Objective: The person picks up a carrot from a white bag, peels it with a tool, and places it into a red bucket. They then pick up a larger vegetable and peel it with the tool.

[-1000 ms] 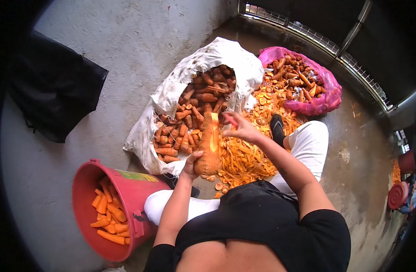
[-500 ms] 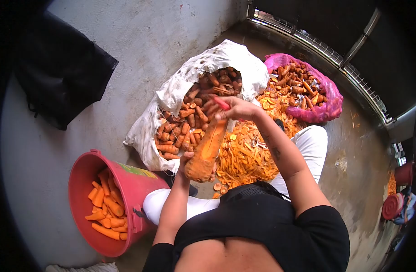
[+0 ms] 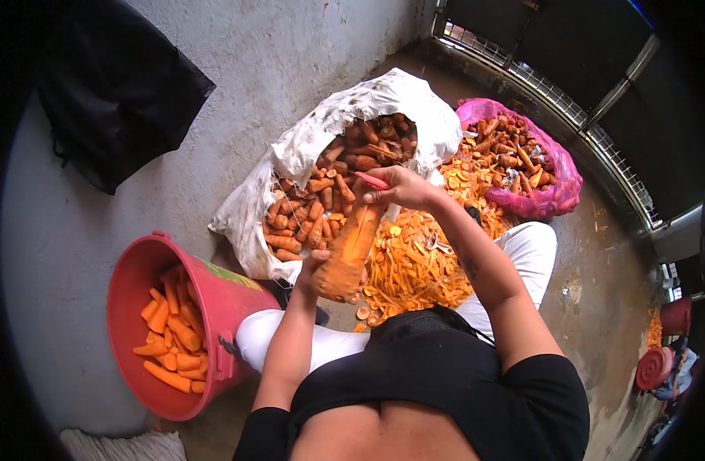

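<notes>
My left hand [image 3: 314, 270] is wrapped round the thick lower end of a large carrot [image 3: 351, 250]. A brighter orange strip runs along the carrot's upper side, while the thick end still has dull, rough skin. At the far, narrow end, my right hand [image 3: 402, 188] is closed on a red-handled peeler [image 3: 373, 181]; its blade is hard to make out. Below and to the right of the carrot lies a heap of orange peelings [image 3: 418, 265]. Behind it, a white sack [image 3: 291, 150] lies open with many unpeeled carrots [image 3: 310, 219] inside.
A red bucket [image 3: 222, 315] at the left holds peeled carrots [image 3: 176, 338]. Beyond the peelings sits a pink sack [image 3: 564, 180] of carrots and scraps. A black cloth or bag [image 3: 122, 92] hangs by the grey wall [image 3: 237, 84]. Further right are red containers [image 3: 654, 367].
My right hand and the peeler have shifted slightly along the carrot's narrow end. The left hand keeps its hold on the thick end. The whole view has tilted a little.
</notes>
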The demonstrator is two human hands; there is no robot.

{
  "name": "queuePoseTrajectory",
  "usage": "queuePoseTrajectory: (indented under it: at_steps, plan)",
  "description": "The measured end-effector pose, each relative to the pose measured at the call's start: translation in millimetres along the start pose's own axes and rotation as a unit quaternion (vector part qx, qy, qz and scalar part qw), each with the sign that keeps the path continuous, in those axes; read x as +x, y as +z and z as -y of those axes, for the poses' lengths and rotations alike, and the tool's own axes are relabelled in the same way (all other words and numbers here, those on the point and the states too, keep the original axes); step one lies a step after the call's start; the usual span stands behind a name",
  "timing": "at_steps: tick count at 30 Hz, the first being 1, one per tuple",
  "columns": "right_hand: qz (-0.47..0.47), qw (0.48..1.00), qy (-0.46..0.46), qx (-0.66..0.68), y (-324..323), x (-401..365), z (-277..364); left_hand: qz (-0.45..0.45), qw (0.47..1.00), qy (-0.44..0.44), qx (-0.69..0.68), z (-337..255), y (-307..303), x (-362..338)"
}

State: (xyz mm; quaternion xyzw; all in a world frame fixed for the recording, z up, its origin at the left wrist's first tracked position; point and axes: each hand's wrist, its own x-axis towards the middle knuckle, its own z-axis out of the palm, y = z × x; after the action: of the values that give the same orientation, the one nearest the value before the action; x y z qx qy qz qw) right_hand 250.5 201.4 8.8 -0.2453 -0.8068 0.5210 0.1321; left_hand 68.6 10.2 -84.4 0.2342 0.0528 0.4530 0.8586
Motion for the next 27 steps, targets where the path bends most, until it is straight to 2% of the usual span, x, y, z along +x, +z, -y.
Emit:
queuePoseTrajectory:
  at_steps: [1, 4, 5, 6, 8, 11, 18, 19, 20, 22, 25, 26, 27]
  plan:
    - [-0.027, 0.999, -0.030, -0.011, 4, 0, -4, -0.049, 0.998, 0.024, 0.029, 2, 0, 0]
    - [-0.211, 0.946, -0.060, -0.239, 13, -25, 9, -0.175, 0.977, 0.090, 0.076, 8, -6, 4]
    - [-0.166, 0.966, -0.028, -0.193, 15, -29, 3, -0.203, 0.971, 0.105, 0.067, 7, -9, 4]
    - [-0.104, 0.970, 0.016, -0.219, 18, -39, 19, -0.232, 0.963, 0.120, 0.058, 7, -11, 3]
    - [-0.007, 0.947, 0.038, -0.318, 31, -50, 14, -0.230, 0.963, 0.129, 0.062, 2, -12, 1]
    - [-0.055, 0.938, -0.033, -0.340, 41, -55, 9, -0.227, 0.963, 0.116, 0.091, -8, 1, 3]
    - [-0.113, 0.913, -0.043, -0.390, 25, -34, 9, -0.188, 0.963, 0.058, 0.185, -9, 10, -3]
    - [-0.118, 0.909, -0.017, -0.398, 21, -34, 14, -0.183, 0.966, 0.046, 0.179, -9, 12, -3]
    - [-0.132, 0.902, -0.049, -0.407, 19, -33, 7, -0.180, 0.967, 0.042, 0.174, -8, 12, -2]
    - [-0.119, 0.908, -0.043, -0.399, 17, -35, 13, -0.171, 0.970, 0.036, 0.168, -9, 10, -2]
    - [-0.119, 0.910, 0.074, -0.390, 7, -22, 14, -0.170, 0.968, 0.027, 0.180, -12, 11, -3]
    - [-0.089, 0.898, 0.206, -0.378, -6, -13, 21, -0.155, 0.969, 0.022, 0.192, -11, 7, -5]
    - [-0.140, 0.891, 0.217, -0.374, -21, -8, 3, -0.139, 0.969, 0.017, 0.205, -7, 0, -8]
